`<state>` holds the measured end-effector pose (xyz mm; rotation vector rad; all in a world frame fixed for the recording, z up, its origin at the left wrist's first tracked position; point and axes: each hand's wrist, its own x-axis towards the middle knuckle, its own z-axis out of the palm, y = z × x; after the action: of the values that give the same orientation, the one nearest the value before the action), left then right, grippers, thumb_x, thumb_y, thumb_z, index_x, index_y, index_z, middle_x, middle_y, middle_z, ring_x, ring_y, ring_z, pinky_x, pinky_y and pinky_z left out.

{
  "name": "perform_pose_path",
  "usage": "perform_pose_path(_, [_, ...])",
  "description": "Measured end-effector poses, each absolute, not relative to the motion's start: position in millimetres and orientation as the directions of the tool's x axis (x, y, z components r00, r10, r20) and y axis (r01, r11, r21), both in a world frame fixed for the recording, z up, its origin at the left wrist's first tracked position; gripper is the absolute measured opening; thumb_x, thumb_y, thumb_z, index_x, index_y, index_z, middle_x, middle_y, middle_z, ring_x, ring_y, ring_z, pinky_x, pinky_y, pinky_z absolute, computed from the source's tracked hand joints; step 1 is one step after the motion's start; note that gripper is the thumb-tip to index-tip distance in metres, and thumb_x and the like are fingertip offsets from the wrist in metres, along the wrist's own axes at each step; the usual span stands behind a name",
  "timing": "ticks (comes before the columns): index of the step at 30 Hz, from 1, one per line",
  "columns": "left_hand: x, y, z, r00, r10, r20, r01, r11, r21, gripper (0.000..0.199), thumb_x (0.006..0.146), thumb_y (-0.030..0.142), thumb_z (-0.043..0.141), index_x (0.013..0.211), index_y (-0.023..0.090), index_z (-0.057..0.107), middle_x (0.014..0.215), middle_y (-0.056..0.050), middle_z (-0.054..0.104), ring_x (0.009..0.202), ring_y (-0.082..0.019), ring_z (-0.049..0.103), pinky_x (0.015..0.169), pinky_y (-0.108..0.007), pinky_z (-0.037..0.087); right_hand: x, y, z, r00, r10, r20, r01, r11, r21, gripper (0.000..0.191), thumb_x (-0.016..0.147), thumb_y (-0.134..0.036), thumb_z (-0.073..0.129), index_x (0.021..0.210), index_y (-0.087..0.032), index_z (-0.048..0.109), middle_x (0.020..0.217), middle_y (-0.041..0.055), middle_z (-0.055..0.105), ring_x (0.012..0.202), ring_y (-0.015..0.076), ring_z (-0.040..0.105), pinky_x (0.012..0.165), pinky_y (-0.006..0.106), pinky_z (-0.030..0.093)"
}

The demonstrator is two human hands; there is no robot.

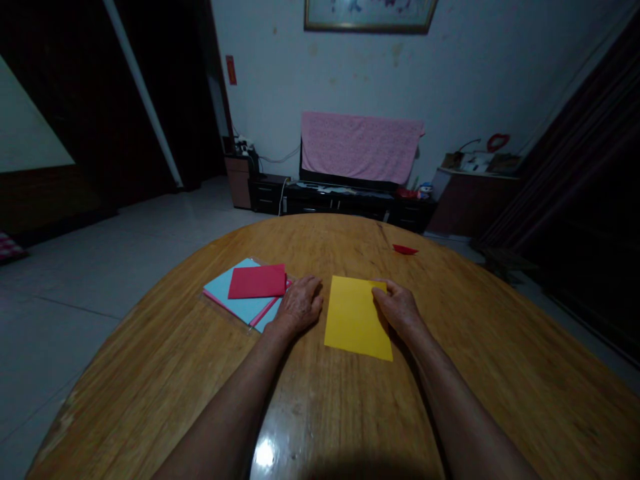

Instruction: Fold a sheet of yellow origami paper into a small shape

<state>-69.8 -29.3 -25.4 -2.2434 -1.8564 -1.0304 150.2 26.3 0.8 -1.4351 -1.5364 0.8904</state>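
Note:
A yellow sheet of paper (356, 317) is in front of me, above the wooden table (320, 413). My right hand (399, 308) grips its right edge, thumb on top and fingers behind. Left of the sheet, my left hand (301, 303) rests palm down with its fingers slightly curled and holds nothing visible. Its wrist side lies beside a stack of light blue and pink paper (225, 288) in a clear sleeve. A red folded paper (257, 281) lies on top of that stack.
A small red folded paper piece (405, 250) lies near the table's far right edge. Beyond the table stand a black cabinet (320, 200) and a screen covered by a pink cloth (360, 147). A side cabinet (470, 200) with assorted items is at the right.

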Motion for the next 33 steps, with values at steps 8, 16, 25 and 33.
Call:
perform_pose_path(8, [-96.9,-29.7,-24.6,0.024,0.859,0.512,0.918,-0.222,0.33,0.036,0.082,0.021,0.051,0.116,0.013,0.057,0.122,-0.014,0.06,0.116,-0.024,0.054,0.1,-0.04,0.042,142.4,26.7,-5.1,-0.031,0.994,0.108,0.37,0.112,-0.922,0.038,0.07,-0.031,0.054,0.102,-0.014,0.066,0.073,0.0037,0.069,0.061,0.018,0.064,0.052,0.025,0.048])
perform_pose_path(16, [-110.5,-31.0,-19.6,0.039,0.869,0.493,0.914,-0.231,0.335,0.036,0.08,0.019,0.052,0.115,0.012,0.058,0.121,-0.015,0.06,0.115,-0.025,0.055,0.099,-0.041,0.044,131.5,27.6,-4.5,-0.022,0.998,0.059,0.239,0.062,-0.969,0.034,0.068,-0.028,0.056,0.098,-0.015,0.065,0.07,0.0034,0.069,0.062,0.0182,0.065,0.051,0.024,0.049])
perform_pose_path(25, [-71.6,-29.9,-17.0,0.241,0.802,0.546,0.723,-0.524,0.45,0.048,0.083,0.016,0.05,0.13,0.021,0.047,0.141,-0.011,0.045,0.128,-0.02,0.044,0.103,-0.04,0.04,137.9,31.0,1.8,0.04,0.996,-0.076,0.11,-0.079,-0.991,0.032,0.066,-0.021,0.056,0.096,-0.013,0.064,0.06,0.002,0.066,0.056,0.0169,0.063,0.048,0.022,0.048])
perform_pose_path(33, [-54.2,-41.8,-14.6,0.286,0.795,0.535,0.626,-0.578,0.524,0.026,0.078,0.012,0.055,0.098,0.022,0.068,0.127,-0.009,0.058,0.113,-0.019,0.057,0.094,-0.037,0.048,140.8,31.8,-2.9,0.013,0.999,-0.043,0.284,-0.045,-0.958,0.031,0.069,-0.025,0.052,0.095,-0.014,0.065,0.068,0.0024,0.068,0.057,0.0154,0.063,0.048,0.021,0.046])
